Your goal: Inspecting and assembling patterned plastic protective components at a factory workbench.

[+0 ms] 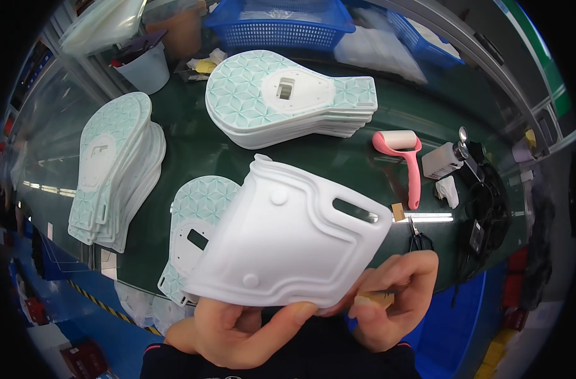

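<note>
My left hand [237,338] grips a white molded plastic panel [282,234] by its lower edge, with the thumb on the near side. The panel is tilted up off the table. It has a long slot near its right edge, a raised stepped ridge and two round bosses. My right hand [395,297] is closed, pinching a small tan piece [379,298] close to the panel's lower right edge; whether it touches the panel I cannot tell. Partly hidden behind the panel, a single mint-patterned plate [203,205] with a rectangular cutout lies on the table.
Stacks of similar plates stand at the left [114,155] and far middle [250,88]. Toward the right lie a pink-handled lint roller [411,167], a white bottle [443,161], crumpled tissue [448,189], scissors [419,240] and black cables [490,202]. A blue basket [282,31] sits behind.
</note>
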